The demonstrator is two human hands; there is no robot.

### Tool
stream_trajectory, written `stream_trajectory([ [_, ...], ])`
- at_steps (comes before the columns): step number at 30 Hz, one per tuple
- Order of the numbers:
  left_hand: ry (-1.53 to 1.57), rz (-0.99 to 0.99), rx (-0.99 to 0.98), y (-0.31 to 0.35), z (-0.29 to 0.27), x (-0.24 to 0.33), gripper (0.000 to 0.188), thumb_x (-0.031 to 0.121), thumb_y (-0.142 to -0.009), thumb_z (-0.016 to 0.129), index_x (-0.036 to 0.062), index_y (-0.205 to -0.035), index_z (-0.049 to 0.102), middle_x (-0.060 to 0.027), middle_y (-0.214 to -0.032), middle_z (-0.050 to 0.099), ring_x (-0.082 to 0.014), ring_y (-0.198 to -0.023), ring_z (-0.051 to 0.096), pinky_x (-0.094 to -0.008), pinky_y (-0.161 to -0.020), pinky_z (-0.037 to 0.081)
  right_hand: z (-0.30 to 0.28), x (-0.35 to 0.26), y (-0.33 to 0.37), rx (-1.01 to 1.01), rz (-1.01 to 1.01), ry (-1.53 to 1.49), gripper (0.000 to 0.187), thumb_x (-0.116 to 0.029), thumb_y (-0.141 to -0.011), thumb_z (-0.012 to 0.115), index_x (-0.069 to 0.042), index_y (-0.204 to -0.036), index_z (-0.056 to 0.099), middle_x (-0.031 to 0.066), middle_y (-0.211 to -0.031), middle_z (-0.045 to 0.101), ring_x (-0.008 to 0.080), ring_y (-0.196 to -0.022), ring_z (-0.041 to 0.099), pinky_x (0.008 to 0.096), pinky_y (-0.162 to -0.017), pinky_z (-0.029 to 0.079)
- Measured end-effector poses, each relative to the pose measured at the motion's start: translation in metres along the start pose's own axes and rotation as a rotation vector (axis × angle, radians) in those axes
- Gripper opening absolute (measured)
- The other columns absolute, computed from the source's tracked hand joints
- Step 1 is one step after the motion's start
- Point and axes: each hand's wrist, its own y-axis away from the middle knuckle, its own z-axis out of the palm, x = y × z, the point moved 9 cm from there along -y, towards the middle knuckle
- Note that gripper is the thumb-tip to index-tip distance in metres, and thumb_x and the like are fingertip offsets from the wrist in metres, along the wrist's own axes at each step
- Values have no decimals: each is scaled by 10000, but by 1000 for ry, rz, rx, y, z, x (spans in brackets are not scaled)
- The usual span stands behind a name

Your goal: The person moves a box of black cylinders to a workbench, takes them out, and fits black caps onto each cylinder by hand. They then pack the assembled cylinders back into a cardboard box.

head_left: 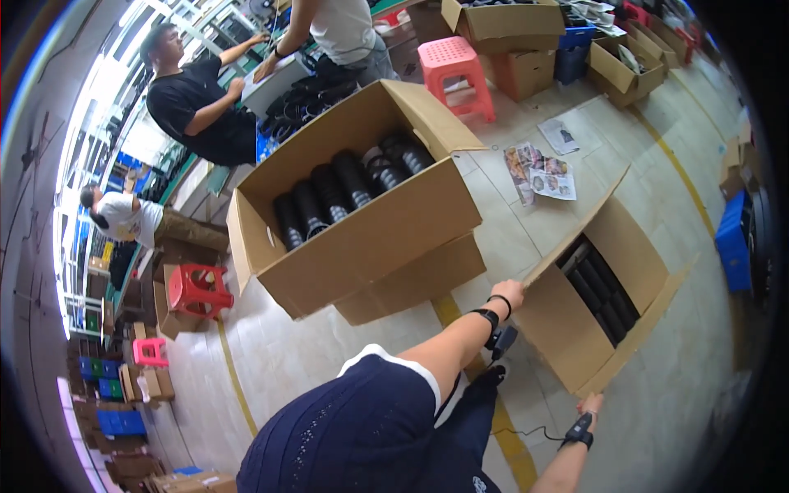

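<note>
An open cardboard box point(552, 329) stands on the floor at the right, its flaps raised. Rows of black cylindrical parts point(604, 296) lie inside it. My left hand point(507, 293) is closed on the flap at the box's left corner. At the near corner, my right hand point(590, 403) grips the edge of the box; its fingertips are partly hidden. Both wrists carry dark bands. Left of this box, a larger open carton point(378, 255) sits on another box and holds black ribbed tubes point(329, 191).
Newspaper sheets point(542, 174) lie on the tiled floor beyond the box. A pink stool point(454, 66) and a red stool point(200, 290) stand farther off. People work along a bench at the upper left. Blue crates point(734, 242) line the right side. A cable point(526, 430) runs near my feet.
</note>
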Motion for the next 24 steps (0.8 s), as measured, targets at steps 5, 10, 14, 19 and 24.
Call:
stream_trajectory([
  [5,-12,-2,-53,43,-4,-50,237,224,-831,512,62,-905,668,-175,-937,651,-339,-896,619,-419,-772,499,44,31,64,-4,47,-83,251,-94,-876,357,0,-1071,483,79,-578,487,164,-373,454,303,-315,400],
  [10,-13,58,-80,84,-6,-83,244,250,-835,520,64,-895,665,-171,-928,651,-339,-894,615,-428,-779,490,68,87,116,81,82,-59,246,-99,-873,322,-62,-1068,468,66,-515,461,151,-358,448,276,-302,342],
  [14,-13,109,18,114,-3,-116,251,291,-829,530,75,-832,658,-168,-862,649,-354,-835,613,-441,-726,499,94,90,169,64,38,-142,240,-79,-866,352,1,-1034,503,81,-578,486,166,-372,446,306,-323,394],
  [19,-50,78,26,151,8,-148,247,293,-817,532,98,-866,676,-156,-903,653,-343,-866,617,-431,-749,504,110,131,209,38,104,-140,265,-140,-871,363,-34,-1074,497,107,-576,512,203,-390,481,336,-382,422],
  [24,-86,65,5,185,11,-176,225,255,-799,530,145,-932,673,-134,-945,653,-327,-900,618,-423,-788,499,110,158,250,62,18,-25,283,-137,-860,380,46,-748,563,146,-496,548,264,-422,567,390,-399,448],
])
